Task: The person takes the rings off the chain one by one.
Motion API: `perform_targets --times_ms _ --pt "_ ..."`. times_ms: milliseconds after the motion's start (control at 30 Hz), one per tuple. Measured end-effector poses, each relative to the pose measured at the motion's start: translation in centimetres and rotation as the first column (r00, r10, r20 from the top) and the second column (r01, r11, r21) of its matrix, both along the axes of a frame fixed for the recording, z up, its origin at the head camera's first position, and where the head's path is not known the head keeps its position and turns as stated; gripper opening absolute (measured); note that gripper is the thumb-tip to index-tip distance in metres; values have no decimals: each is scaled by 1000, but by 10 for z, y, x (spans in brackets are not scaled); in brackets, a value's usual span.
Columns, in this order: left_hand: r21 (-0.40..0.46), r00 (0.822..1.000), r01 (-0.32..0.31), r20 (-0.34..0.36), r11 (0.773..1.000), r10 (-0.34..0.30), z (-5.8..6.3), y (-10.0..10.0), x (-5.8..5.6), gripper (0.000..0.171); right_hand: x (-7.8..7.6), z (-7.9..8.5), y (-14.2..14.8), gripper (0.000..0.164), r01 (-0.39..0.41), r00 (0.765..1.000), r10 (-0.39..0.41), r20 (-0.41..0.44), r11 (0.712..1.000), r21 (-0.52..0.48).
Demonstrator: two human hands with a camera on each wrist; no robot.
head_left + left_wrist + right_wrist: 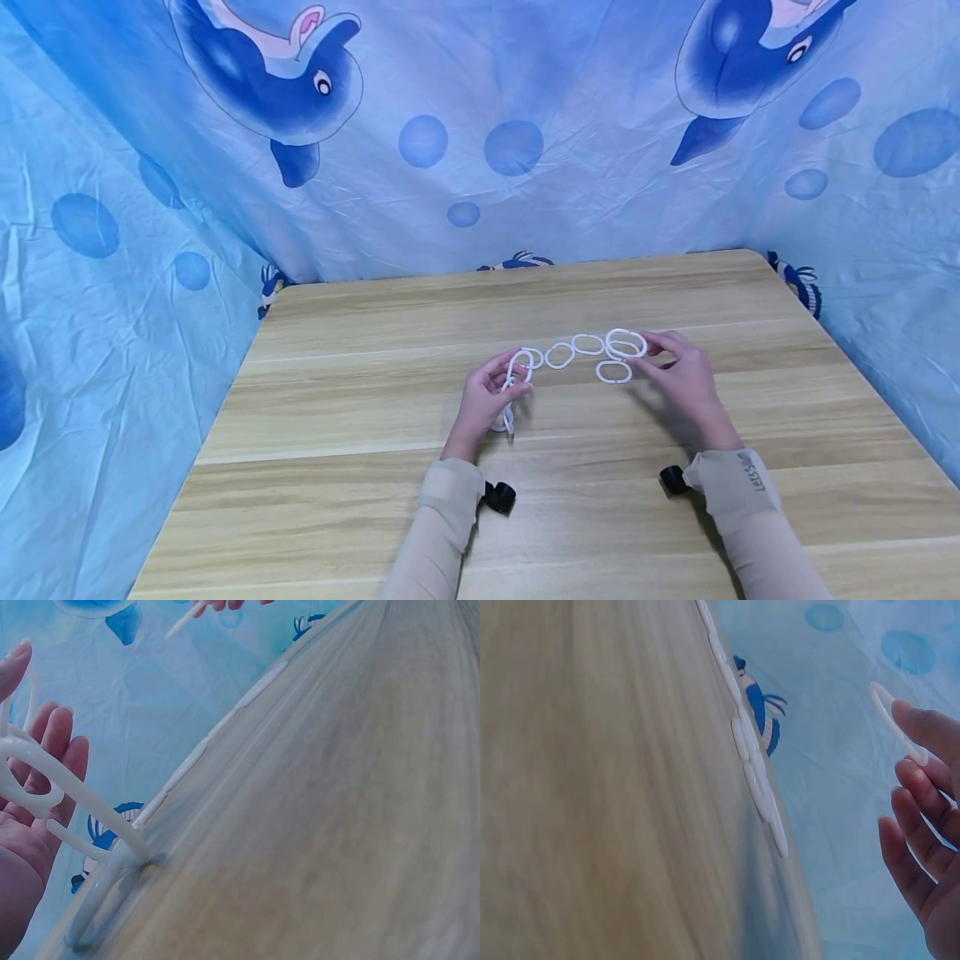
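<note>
My left hand [477, 402] holds white plastic chain links between thumb and fingers. In the left wrist view a curved link [90, 796] hangs from it, and a lower link [91, 900] rests on the wood. My right hand [688, 382] pinches one oval white link [921, 757] between thumb and forefinger, raised off the table. From the left hand a row of white links [759, 784] stretches across the wood toward the right hand. Beneath the pinched link, in the head view, lie more links, one [615, 382] set nearer to me.
The wooden table [360, 500] has a blue curtain [465, 75] with printed dolphins behind it and at both sides. Black wrist cameras, left camera [500, 497] and right camera [673, 480], sit at the sleeve cuffs.
</note>
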State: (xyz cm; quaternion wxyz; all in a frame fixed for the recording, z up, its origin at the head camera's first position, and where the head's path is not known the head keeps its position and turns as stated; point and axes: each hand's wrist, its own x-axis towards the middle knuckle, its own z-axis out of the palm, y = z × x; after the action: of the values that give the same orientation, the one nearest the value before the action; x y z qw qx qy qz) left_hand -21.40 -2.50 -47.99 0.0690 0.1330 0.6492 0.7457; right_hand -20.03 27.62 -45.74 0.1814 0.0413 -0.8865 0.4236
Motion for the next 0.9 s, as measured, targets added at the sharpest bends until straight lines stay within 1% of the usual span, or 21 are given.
perform_targets --times_ms 133,233,300,400,533,700,900 --pt "-4 1000 4 7 1000 -4 1 0 0 62 0 -2 7 42 -9 999 9 37 1000 16" --pt "4 1000 5 9 1000 -5 1 0 1 61 0 -3 9 43 -29 999 26 48 998 56" --pt "4 1000 4 8 1000 -4 1 0 1 61 0 -4 10 43 -43 998 39 49 994 100" --pt "11 1000 4 5 1000 -4 0 0 0 61 -1 -5 7 43 -65 997 57 52 983 171" --pt "15 1000 -1 5 1000 1 1 0 1 60 -2 -5 2 46 -92 993 72 94 966 240" --pt "14 1000 -4 7 1000 4 0 0 1 60 -4 -5 -4 49 -150 980 106 170 949 276" --pt "12 1000 -3 8 1000 2 -1 1 0 59 -9 -5 -14 45 -223 963 158 218 923 314"
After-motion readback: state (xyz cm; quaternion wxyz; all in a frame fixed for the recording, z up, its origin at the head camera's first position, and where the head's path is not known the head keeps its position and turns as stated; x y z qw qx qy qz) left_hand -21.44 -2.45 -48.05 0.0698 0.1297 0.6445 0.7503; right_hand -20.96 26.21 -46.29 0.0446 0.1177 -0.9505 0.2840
